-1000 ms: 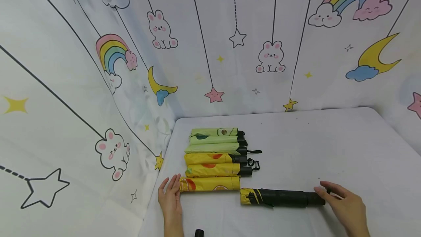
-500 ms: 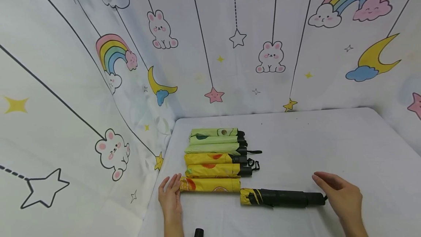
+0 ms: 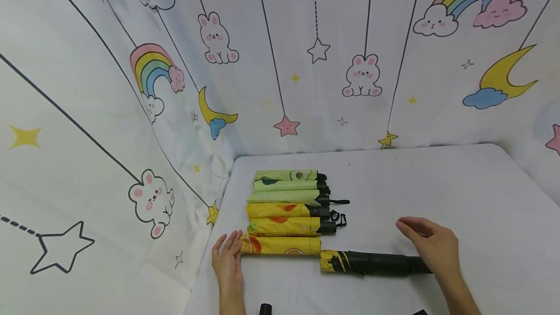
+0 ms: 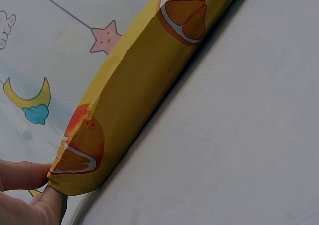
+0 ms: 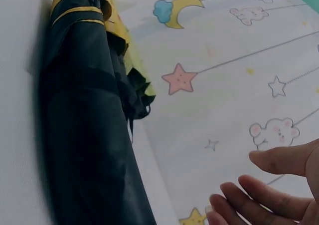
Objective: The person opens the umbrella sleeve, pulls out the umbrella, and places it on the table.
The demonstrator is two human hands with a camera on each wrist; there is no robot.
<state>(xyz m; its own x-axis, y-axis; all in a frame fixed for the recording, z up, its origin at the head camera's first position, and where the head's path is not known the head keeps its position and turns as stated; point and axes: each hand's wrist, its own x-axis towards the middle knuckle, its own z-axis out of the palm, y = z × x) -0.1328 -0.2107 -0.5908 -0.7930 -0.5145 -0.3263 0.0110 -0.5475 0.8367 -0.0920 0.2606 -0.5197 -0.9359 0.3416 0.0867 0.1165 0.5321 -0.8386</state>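
A yellow umbrella sleeve (image 3: 280, 246) printed with orange slices lies at the front left of the table. My left hand (image 3: 228, 261) pinches its left end; in the left wrist view, the fingers (image 4: 32, 175) are at the sleeve's edge. Just right of the sleeve lies a folded black umbrella (image 3: 380, 263), with yellow stripes and a yellow tip at its left end. My right hand (image 3: 433, 244) hovers over the umbrella's right end and hides part of it. Seen from the right wrist, its thumb and fingers (image 5: 284, 160) are apart with nothing between them.
Behind the sleeve, several folded umbrellas lie in a row, yellow ones (image 3: 282, 226) in front of green ones (image 3: 284, 185), black handles and straps pointing right. A small black object (image 3: 265, 309) shows at the front edge. Patterned cloth (image 3: 306, 86) hangs behind the table.
My right hand has let go of the black umbrella's right end, then lifted and moved left and away from me. The left hand stays at the sleeve. The head view has shifted slightly.
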